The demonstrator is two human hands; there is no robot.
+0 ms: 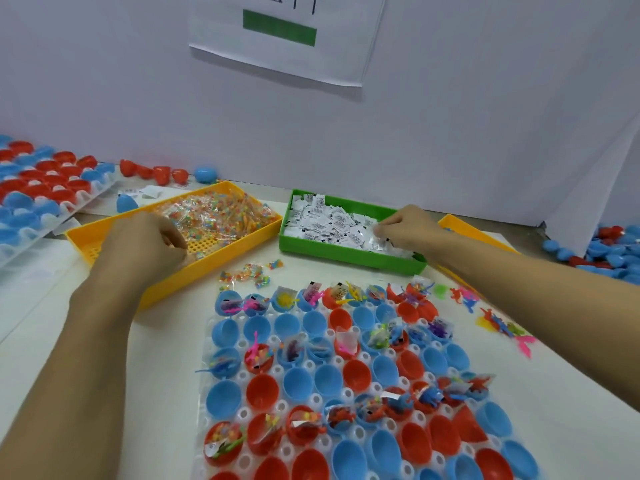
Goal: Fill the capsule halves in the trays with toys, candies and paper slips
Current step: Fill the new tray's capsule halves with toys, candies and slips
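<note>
Restocking is the step in hand: the left hand [149, 242] reaches into the yellow candy tray [180, 233] toward the worktop's far edge, fingers curled onto packets, though whether it holds one I cannot tell. The right hand [408, 228] pinches paper slips [332, 220] in the green tray [346, 252] beside it. Next, both should carry their pickings to the empty capsule halves [346, 375] in the near clear tray, one apiece
</note>
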